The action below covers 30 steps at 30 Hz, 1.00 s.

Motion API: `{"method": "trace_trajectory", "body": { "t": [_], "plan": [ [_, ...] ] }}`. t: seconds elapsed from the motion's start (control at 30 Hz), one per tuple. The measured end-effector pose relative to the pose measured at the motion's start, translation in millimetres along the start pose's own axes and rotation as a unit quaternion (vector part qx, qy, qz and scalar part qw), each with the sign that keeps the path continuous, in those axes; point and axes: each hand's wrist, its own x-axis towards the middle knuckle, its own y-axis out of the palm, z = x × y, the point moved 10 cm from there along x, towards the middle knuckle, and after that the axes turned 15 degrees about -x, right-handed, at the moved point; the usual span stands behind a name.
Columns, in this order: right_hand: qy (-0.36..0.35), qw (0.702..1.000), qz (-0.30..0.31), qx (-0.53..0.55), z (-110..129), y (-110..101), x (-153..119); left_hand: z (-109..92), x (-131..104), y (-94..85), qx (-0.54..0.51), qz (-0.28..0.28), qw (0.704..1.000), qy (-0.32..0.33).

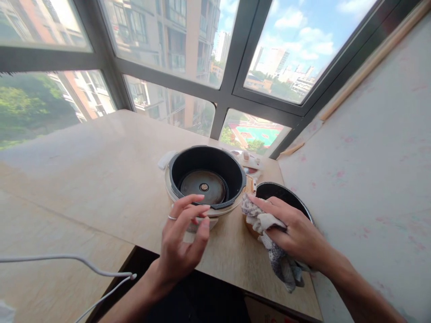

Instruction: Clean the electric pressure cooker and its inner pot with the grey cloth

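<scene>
In front of me stands an electric pressure cooker base (208, 179), its black inside bare down to the round heating plate. My left hand (184, 237) hovers at the cooker's near rim, fingers apart and holding nothing; a ring is on one finger. A crumpled grey and white cloth (266, 224) is bunched in my right hand (289, 224), with its loose end hanging down. Just beneath that hand is a dark inner pot (283, 193), partly hidden by the hand and cloth.
Behind the cooker lies a pale lid-like part (251, 161), half hidden. A white cable (77, 260) runs across the counter (84, 179) at the left. Windows (168, 40) close off the back, and a papered wall (373, 179) stands on the right.
</scene>
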Motion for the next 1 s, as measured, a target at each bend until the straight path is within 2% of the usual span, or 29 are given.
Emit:
{"method": "trace_trajectory", "body": {
  "t": [0.07, 0.13, 0.2, 0.3, 0.43, 0.6, 0.73, 0.87, 1.0],
  "plan": [
    [-0.047, 0.996, 0.027, -0.069, 26, 6, 3, 12, 17, -29.1, 0.060, -0.056, 0.997, 0.011],
    [-0.088, 0.987, 0.048, -0.128, 51, 14, 6, 26, 33, -44.0, 0.117, -0.068, 0.991, 0.012],
    [-0.119, 0.975, 0.068, -0.174, 72, 24, 9, 41, 46, -48.8, 0.154, -0.058, 0.986, 0.005],
    [-0.137, 0.961, 0.102, -0.218, 92, 37, 16, 57, 57, -42.3, 0.180, -0.016, 0.984, -0.003],
    [-0.114, 0.954, 0.159, -0.228, 95, 49, 25, 72, 60, -31.4, 0.214, 0.026, 0.976, -0.029],
    [-0.106, 0.940, 0.214, -0.243, 91, 58, 21, 82, 59, -26.4, 0.235, 0.073, 0.968, -0.056],
    [-0.113, 0.936, 0.209, -0.260, 87, 57, 17, 83, 55, -28.8, 0.228, 0.093, 0.968, -0.045],
    [-0.135, 0.940, 0.197, -0.245, 85, 56, 17, 81, 51, -32.2, 0.210, 0.086, 0.974, -0.022],
    [-0.143, 0.946, 0.161, -0.243, 85, 51, 16, 81, 49, -32.2, 0.197, 0.069, 0.978, -0.026]
  ]
}}
